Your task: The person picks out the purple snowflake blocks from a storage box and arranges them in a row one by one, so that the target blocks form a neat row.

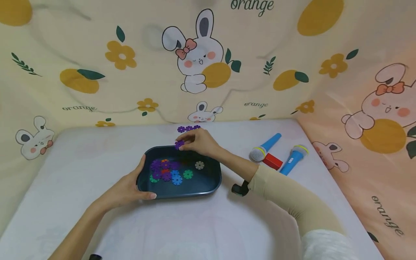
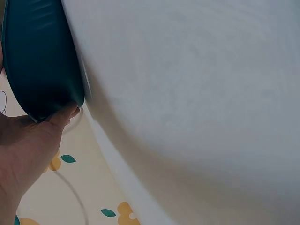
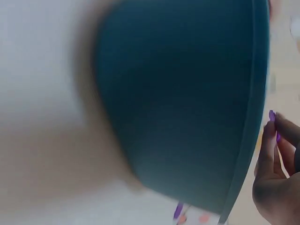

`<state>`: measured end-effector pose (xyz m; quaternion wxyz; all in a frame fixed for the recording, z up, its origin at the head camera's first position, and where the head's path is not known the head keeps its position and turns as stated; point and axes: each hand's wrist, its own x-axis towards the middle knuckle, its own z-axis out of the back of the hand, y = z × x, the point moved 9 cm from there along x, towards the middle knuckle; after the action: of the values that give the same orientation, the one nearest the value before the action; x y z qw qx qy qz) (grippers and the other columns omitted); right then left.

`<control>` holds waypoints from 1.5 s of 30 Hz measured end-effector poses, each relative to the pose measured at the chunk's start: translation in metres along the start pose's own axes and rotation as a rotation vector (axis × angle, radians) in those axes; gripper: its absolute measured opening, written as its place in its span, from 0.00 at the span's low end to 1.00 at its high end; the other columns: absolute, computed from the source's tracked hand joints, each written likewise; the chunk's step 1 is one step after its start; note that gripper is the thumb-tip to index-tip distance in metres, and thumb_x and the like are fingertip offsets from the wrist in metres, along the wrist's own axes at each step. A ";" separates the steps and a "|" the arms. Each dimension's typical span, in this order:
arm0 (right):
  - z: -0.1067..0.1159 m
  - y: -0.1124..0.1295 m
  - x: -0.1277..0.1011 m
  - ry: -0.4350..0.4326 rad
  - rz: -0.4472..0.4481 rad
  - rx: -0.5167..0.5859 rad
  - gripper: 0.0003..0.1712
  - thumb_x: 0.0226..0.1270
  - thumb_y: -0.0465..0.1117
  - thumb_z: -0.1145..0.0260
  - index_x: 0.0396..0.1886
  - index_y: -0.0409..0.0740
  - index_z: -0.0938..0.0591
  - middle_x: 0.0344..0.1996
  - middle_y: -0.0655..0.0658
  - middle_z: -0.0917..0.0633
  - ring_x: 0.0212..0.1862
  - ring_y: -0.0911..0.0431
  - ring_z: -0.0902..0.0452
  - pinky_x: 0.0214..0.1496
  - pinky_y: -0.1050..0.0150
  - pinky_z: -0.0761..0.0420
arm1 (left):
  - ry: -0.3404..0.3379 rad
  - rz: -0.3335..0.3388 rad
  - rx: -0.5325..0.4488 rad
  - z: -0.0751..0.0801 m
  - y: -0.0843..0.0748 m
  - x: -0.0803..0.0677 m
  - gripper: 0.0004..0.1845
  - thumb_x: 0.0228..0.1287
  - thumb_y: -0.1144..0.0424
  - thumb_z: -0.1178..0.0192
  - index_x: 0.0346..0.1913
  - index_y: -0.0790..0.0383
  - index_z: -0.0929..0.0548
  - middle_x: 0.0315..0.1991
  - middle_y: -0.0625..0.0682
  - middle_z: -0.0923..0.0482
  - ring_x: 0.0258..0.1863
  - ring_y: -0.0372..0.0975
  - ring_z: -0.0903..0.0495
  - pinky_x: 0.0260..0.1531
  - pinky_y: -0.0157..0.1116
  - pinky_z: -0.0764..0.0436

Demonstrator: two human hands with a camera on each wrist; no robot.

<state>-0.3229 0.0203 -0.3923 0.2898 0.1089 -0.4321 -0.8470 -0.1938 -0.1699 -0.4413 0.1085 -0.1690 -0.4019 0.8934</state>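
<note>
Holding a purple snowflake disc pinched in its fingertips, the right hand hangs over the far rim of the dark blue tray. Left hand: curled on the tray's near-left corner, thumb along the rim, steadying it on the white desk. Tray contents: purple, green, blue, orange and grey discs, clustered left of centre. Row of purple discs: on the desk just beyond the tray. Two blue toy microphones and a red block: well apart, right. Risk: the thin disc may slip from so light a pinch and drop back into the tray; the right forearm, crossing low, may nudge the tray.
</note>
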 end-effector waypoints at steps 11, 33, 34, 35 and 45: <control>0.050 -0.052 0.021 -0.180 -0.132 0.031 0.18 0.62 0.42 0.26 0.52 0.45 0.12 0.42 0.46 0.11 0.38 0.56 0.16 0.40 0.67 0.17 | -0.001 0.018 -0.009 0.000 0.004 0.000 0.71 0.49 0.47 0.23 0.79 0.56 0.70 0.77 0.70 0.58 0.73 0.67 0.53 0.66 0.65 0.45; 0.077 -0.145 0.029 -0.392 -0.365 -0.042 0.14 0.60 0.39 0.25 0.47 0.45 0.10 0.44 0.44 0.12 0.43 0.55 0.21 0.42 0.68 0.22 | -0.021 -0.005 -0.004 0.001 0.002 0.000 0.71 0.48 0.46 0.22 0.79 0.58 0.69 0.76 0.72 0.56 0.73 0.67 0.50 0.66 0.65 0.43; 0.077 -0.146 0.029 -0.390 -0.365 -0.049 0.14 0.60 0.39 0.25 0.47 0.45 0.10 0.45 0.45 0.12 0.42 0.55 0.21 0.41 0.69 0.22 | -0.023 -0.006 -0.001 0.001 0.001 0.000 0.71 0.48 0.46 0.22 0.79 0.59 0.69 0.76 0.72 0.55 0.72 0.67 0.49 0.66 0.64 0.42; 0.077 -0.146 0.028 -0.389 -0.362 -0.051 0.14 0.60 0.39 0.25 0.47 0.45 0.10 0.45 0.44 0.12 0.41 0.56 0.21 0.40 0.69 0.22 | -0.022 -0.006 0.002 0.001 0.001 0.000 0.71 0.49 0.46 0.23 0.79 0.59 0.69 0.76 0.72 0.55 0.72 0.67 0.49 0.66 0.64 0.42; 0.071 -0.152 0.023 -0.369 -0.404 0.073 0.16 0.61 0.38 0.25 0.50 0.42 0.12 0.36 0.41 0.11 0.28 0.59 0.15 0.31 0.72 0.19 | -0.018 -0.014 0.024 0.002 -0.002 -0.001 0.71 0.48 0.46 0.23 0.79 0.60 0.69 0.75 0.73 0.54 0.72 0.68 0.48 0.65 0.65 0.41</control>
<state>-0.4328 0.1243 -0.4691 0.0275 0.0471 -0.4772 -0.8771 -0.1938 -0.1699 -0.4387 0.1134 -0.1570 -0.3932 0.8988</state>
